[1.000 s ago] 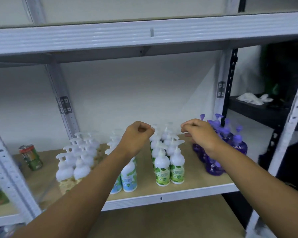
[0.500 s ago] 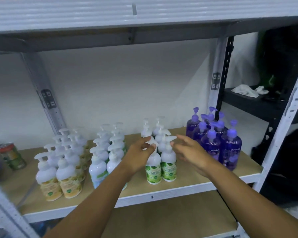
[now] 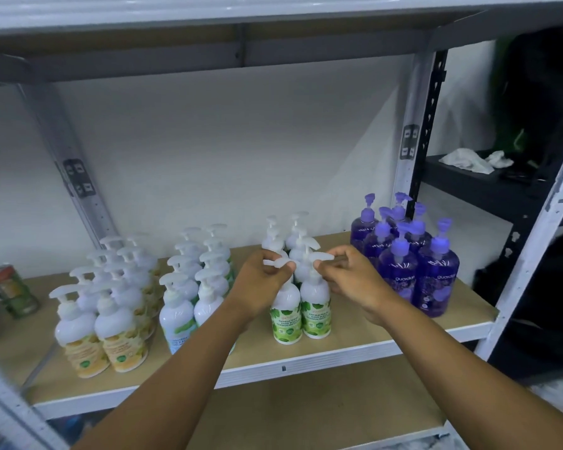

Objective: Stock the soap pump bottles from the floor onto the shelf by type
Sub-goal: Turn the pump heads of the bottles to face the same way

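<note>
Four groups of pump bottles stand on the wooden shelf (image 3: 364,336): yellow-label bottles (image 3: 111,332) at left, blue-label bottles (image 3: 179,319), green-label bottles (image 3: 285,319) in the middle, and purple bottles (image 3: 403,267) at right. My left hand (image 3: 260,284) pinches the white pump head of the front-left green-label bottle. My right hand (image 3: 351,277) pinches the pump head of the front-right green-label bottle (image 3: 316,316). Both bottles stand upright on the shelf.
A drink can (image 3: 10,290) stands at the shelf's far left. A grey upper shelf (image 3: 241,14) overhangs the bottles. A black rack with a white cloth (image 3: 472,160) is to the right. A lower wooden shelf (image 3: 306,417) lies beneath.
My hands came down from above the green-label group to the front pair and now pinch their pump heads. The view has dropped and moved closer.
</note>
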Demonstrator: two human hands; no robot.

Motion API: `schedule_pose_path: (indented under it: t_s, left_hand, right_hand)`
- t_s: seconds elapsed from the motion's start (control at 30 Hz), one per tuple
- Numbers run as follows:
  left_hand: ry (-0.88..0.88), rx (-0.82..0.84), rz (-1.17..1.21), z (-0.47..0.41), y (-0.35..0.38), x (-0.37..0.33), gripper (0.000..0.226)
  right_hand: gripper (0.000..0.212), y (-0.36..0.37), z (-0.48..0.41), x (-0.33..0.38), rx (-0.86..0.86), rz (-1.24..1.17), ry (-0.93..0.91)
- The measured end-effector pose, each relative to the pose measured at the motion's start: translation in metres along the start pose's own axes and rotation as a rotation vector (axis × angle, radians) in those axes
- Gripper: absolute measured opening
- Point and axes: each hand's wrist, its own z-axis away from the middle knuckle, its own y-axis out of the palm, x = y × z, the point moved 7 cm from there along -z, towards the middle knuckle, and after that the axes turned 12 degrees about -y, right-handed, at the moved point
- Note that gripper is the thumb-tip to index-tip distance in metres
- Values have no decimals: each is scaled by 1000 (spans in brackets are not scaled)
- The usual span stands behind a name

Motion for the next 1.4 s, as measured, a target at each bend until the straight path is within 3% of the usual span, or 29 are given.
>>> schedule_pose_path:
  t_s: [0.53,0.77,0.93,1.4]
  left_hand:
    - [13,-116,-31,0,6,0,26]
    - [24,-198,5,-11,-9,-13,59]
    - [-36,-145,-16,-28,-9,-16,53]
    - [-133,-121,-28,-53,-10,-15,30]
  right_hand:
    - [28,-1,3,4,16,-2,17]
    - [33,-11,-12,15,-2,-129,110]
    - [12,-9,-31,16,52,-182,147]
    - [23,0,-56,-1,154,-170,186]
